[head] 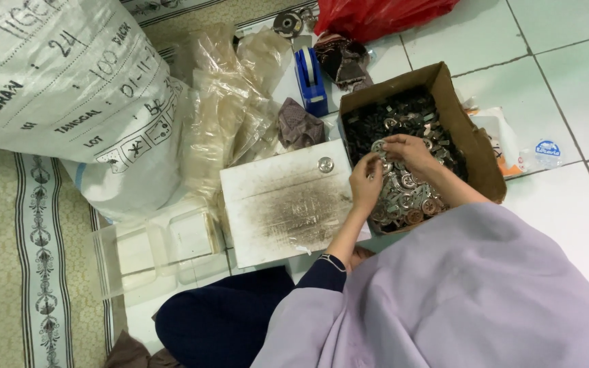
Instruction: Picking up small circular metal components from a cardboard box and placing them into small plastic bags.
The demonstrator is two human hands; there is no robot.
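Right of centre in the frame, both hands meet over the brown cardboard box (475,146) of small round silvery metal pieces (410,197), left hand (366,182) and right hand (409,150) pinching one piece between them.

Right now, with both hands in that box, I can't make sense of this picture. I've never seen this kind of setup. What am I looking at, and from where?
There is no machine here: a camera worn on a person's head looks down at their own two bare hands. The person sits on a tiled floor. Both hands are in a brown cardboard box full of small round metal pieces and dark parts. The left hand and right hand pinch metal pieces together over the pile. Beside the box lies a stained white board with one round metal piece on it. Behind are a blue tape dispenser, clear plastic bags and a big white sack.
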